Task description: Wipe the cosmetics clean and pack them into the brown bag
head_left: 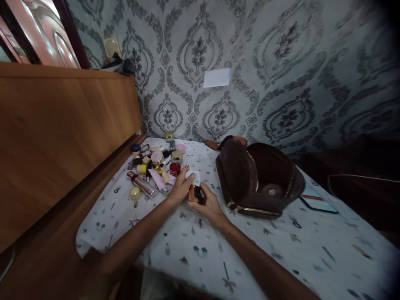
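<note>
Left hand pinches soft white wipe at 12 o'clock; right hand grips brown container — likely light, rigid; hold its sides.

The left forearm and right forearm are bare, slender and smooth in outline, each narrowing gradually toward the wrist. The left hand and right hand are bare as well, with slim fingers, though the nails and any finer markings are too small and blurred to make out. Deep shadow hides the shape of the left arm nearest the body
</note>
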The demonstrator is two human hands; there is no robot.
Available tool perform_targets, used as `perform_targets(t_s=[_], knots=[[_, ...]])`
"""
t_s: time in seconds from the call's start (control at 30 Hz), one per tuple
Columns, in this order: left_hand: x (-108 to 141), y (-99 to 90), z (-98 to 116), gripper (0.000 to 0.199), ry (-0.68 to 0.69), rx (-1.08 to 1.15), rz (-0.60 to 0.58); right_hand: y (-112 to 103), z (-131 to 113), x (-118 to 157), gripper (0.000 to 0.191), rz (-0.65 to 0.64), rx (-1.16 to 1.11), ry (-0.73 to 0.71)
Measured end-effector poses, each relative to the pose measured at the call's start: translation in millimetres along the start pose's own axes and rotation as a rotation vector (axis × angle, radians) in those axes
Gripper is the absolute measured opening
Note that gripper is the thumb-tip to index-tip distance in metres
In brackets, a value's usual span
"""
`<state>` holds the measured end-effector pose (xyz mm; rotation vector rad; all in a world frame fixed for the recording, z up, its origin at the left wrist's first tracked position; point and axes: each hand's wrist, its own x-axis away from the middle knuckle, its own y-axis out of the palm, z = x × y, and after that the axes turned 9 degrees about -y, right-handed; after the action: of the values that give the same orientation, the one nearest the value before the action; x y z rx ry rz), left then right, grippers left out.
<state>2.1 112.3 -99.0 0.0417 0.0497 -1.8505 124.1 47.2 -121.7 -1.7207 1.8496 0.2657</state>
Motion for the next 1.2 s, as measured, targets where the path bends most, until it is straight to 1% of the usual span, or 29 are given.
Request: perform_targets(t_s=[0.13, 0.2, 0.27, 0.4, 0.57, 0.67, 0.83, 0.97, 1.1, 1.2], knots=[[-5.1, -2.1, -14.7, 0.042, -0.084, 0.049, 0.107, 0.1, 1.1, 1.7, 0.059, 0.016, -0.149, 0.030], [-5.8, -4.1, -20.5, 0.043, -0.110, 0.056, 0.141, 1.0, 0.5, 2.9, 0.061, 0.034, -0.279, 0.082], [-5.3, -5.5, -23.4, 0.040, -0.110, 0.050, 0.155, 2.4, -2.6, 3.7, 0.061, 0.075, -0.454, 0.168], [0.0, -5.8, -22.4, 0.031, -0.021, 0.008, 0.121, 3.6, -11.8, 3.0, 0.048, 0.157, -0.782, 0.361], [8.8, -6.5, -18.7, 0.023, 0.111, -0.083, 0.062, -1.6, -13.0, -0.3, 0.043, 0.253, -0.987, 0.515], [12.0, -7.3, -16.0, 0.020, 0.172, -0.153, 0.022, -5.5, -12.3, -2.6, 0.047, 0.313, -1.060, 0.581], [14.9, -7.3, -11.2, 0.018, 0.257, -0.279, -0.009, -9.6, -18.8, -7.9, 0.056, 0.395, -1.146, 0.591], [16.1, -8.4, -8.5, 0.013, 0.319, -0.367, -0.016, -11.6, -22.0, -9.9, 0.057, 0.415, -1.140, 0.622], [17.6, -9.6, -6.9, 0.010, 0.389, -0.444, -0.067, -16.1, -18.2, -10.1, 0.056, 0.461, -1.105, 0.593], [20.6, -9.3, -5.8, 0.012, 0.463, -0.545, -0.091, -19.2, -12.7, -10.0, 0.058, 0.442, -1.076, 0.557]])
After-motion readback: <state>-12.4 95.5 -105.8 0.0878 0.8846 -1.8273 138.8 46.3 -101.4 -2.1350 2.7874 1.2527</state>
